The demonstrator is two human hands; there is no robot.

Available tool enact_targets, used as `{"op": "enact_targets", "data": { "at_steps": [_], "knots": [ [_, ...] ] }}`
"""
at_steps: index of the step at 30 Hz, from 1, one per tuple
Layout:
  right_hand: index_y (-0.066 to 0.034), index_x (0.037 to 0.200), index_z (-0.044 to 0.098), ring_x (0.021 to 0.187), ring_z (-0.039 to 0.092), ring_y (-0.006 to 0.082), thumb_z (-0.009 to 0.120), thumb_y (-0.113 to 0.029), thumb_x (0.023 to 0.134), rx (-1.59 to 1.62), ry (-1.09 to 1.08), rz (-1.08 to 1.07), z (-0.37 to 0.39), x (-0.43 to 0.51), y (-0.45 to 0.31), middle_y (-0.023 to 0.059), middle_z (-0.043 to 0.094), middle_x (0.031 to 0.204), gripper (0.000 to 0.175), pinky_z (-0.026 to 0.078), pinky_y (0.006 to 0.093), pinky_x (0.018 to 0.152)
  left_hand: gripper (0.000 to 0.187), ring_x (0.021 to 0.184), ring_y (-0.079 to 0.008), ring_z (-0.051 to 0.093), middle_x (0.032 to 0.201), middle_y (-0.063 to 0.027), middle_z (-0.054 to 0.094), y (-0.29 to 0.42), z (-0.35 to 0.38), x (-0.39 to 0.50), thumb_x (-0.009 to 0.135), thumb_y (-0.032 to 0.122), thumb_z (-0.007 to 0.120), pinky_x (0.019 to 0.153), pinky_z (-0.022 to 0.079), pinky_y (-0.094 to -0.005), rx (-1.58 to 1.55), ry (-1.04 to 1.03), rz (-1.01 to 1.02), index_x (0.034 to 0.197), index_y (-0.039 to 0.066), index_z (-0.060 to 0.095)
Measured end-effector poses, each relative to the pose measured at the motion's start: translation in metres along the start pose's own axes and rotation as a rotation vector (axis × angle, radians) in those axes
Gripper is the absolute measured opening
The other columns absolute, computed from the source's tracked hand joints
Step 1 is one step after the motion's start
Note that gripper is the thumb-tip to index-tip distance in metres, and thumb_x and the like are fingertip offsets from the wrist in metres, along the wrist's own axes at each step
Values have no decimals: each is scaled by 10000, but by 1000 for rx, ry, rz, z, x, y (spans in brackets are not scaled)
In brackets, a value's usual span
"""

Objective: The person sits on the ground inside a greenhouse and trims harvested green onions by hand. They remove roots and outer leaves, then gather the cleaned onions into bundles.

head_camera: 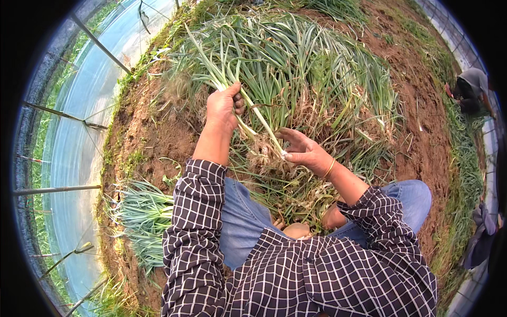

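Note:
Near the picture's middle my left hand [227,104] is closed around several green onion stalks [257,113], their leaves pointing up and to the left. To the lower right, the thumb and fingers of my right hand [305,152] pinch the white root end of one long stalk. That stalk slants down from the left hand to the right. Another pale stalk end and dry, tangled roots [263,152] hang between the hands. Beyond them lies a wide heap of green onions [301,59], with leaves away from me and brownish roots towards me.
A neater pile of green onions [148,222] lies on the soil to my left, beside clear plastic sheeting [79,150] on poles. Leaf litter [301,198] covers the ground between my legs. Another person [471,91] is at the far right; dark cloth [479,233] is lower down.

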State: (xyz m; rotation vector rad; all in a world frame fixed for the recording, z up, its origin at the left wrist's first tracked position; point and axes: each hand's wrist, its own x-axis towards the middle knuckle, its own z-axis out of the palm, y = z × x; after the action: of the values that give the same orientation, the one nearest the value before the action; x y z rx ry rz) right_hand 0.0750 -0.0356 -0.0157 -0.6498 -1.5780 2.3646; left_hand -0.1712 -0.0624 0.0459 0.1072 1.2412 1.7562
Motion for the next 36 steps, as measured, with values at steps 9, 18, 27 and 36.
{"op": "enact_targets", "data": {
  "at_steps": [9,18,27,36],
  "knots": [
    [24,988,556,736,491,63,556,-223,889,-163,-76,-260,60,40,-6,8,578,820,266,428,243,650,194,501,-192,514,711,-97,565,-11,-8,-36,905,172,499,471,473,-321,-73,-184,-202,1060,55,489],
    [-52,834,585,591,556,305,546,-258,861,-878,341,-37,29,19,17,133,536,605,212,440,366,560,189,466,-96,411,658,-42,542,11,-30,-28,896,161,519,420,313,-223,24,-84,-113,1033,35,555],
    [-22,974,573,642,528,127,603,-206,846,-395,-293,62,50,83,-23,30,577,715,227,455,277,572,163,583,-136,586,708,-39,555,32,-33,-36,876,170,551,433,450,-218,367,22,175,924,16,534],
    [-27,1106,530,937,579,340,614,-319,782,-1441,-370,390,-26,-5,75,179,620,978,445,454,410,804,259,553,-169,547,780,-185,597,72,-63,-35,891,187,533,426,405,-249,-85,169,500,1009,-18,426]
  ]
}}
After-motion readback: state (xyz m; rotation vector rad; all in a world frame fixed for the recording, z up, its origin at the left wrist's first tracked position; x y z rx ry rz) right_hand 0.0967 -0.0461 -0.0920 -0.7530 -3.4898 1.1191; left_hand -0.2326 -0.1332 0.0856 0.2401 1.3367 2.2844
